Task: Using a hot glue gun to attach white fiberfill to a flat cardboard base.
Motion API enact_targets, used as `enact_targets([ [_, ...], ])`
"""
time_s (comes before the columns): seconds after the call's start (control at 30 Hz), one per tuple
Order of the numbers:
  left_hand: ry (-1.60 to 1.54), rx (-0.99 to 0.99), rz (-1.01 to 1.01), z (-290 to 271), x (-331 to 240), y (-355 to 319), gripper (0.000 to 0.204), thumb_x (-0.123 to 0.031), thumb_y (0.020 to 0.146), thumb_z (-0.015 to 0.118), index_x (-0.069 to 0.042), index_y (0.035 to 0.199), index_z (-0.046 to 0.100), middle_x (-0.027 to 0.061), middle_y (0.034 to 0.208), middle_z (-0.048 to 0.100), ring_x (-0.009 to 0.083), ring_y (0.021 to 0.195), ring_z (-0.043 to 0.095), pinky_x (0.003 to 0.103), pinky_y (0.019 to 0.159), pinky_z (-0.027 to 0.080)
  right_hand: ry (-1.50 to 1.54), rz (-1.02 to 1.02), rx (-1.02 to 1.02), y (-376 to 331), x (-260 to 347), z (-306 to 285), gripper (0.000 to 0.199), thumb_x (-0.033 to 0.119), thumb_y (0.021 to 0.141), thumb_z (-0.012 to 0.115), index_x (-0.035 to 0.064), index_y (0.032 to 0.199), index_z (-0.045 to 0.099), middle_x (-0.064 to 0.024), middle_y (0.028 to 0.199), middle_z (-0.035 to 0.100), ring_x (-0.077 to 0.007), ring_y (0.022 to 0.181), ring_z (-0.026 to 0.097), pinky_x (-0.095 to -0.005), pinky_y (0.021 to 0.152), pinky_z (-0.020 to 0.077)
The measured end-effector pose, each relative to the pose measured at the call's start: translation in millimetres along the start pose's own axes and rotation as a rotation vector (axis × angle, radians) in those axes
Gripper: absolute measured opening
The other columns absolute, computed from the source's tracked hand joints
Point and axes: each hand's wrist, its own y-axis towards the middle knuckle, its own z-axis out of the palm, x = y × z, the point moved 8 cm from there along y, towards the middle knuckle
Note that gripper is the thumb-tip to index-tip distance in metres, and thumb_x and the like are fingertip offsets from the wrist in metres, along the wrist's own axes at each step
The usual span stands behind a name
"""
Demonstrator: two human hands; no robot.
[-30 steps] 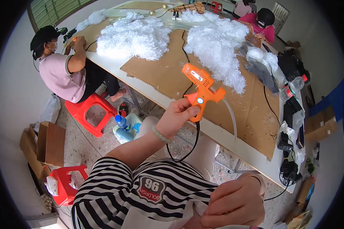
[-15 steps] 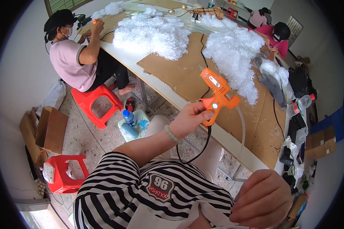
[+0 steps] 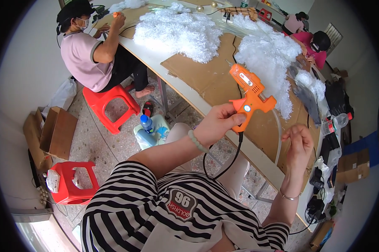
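Observation:
My left hand is closed round the handle of an orange hot glue gun, thumb on its side. The gun is held over the table's near edge, nozzle up and to the left. A translucent glue stick hangs in a curve from its back end. A black cord runs down from the handle. My right hand is raised to the right of the stick, apart from it. Its fingers are loosely bent and apart, and I see nothing in them. White tinsel-like piles lie beyond the gun.
Brown cardboard covers part of the white table. Bottles, cables and plastic wrap crowd its right side. One person sits at the left on a red stool; others work at the far right. A blue-capped bottle stands on a small stool.
My right hand has risen from beside my chest to the glue stick's right. The glue gun has shifted slightly right and up in the picture, still in my left hand.

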Motion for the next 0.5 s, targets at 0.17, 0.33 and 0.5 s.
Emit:
enact_targets([
  [0.17, -0.057, 0.003, 0.025, 1.5, -5.4, 10.9, 0.027, -0.016, 0.090, 0.056, 0.000, 0.111, 0.056, 0.0010, 0.090, 0.060, 0.0073, 0.081, 0.056, 0.024, 0.068, 0.049, 0.210, 0.282, -0.035, 9.8, -41.7, -1.4, 0.012, 0.012, 0.088, 0.054, 0.0005, 0.084, 0.056, -0.0017, 0.070, 0.052, -0.0076, 0.060, 0.048, -0.0198, 0.054, 0.0390],
  [0.33, -0.188, 0.071, -0.009, 15.4, -11.8, 19.6, 0.032, -0.018, 0.091, 0.054, 0.001, 0.117, 0.052, 0.0059, 0.097, 0.062, 0.0142, 0.085, 0.060, 0.029, 0.076, 0.050, 0.295, 0.410, 0.031, 23.4, -75.1, -28.4, 0.019, 0.017, 0.085, 0.058, 0.0010, 0.095, 0.056, -0.0005, 0.077, 0.052, -0.0056, 0.056, 0.043, -0.0177, 0.048, 0.0334],
  [0.5, -0.305, 0.181, -0.061, 44.3, -10.8, 19.9, 0.034, -0.017, 0.091, 0.053, 0.002, 0.119, 0.050, 0.0071, 0.101, 0.060, 0.0132, 0.088, 0.060, 0.029, 0.075, 0.052, 0.351, 0.360, 0.378, 18.6, -64.5, 38.0, 0.048, 0.026, 0.077, 0.067, -0.0011, 0.114, 0.054, -0.0072, 0.094, 0.059, -0.0152, 0.087, 0.055, -0.0275, 0.076, 0.0445],
])
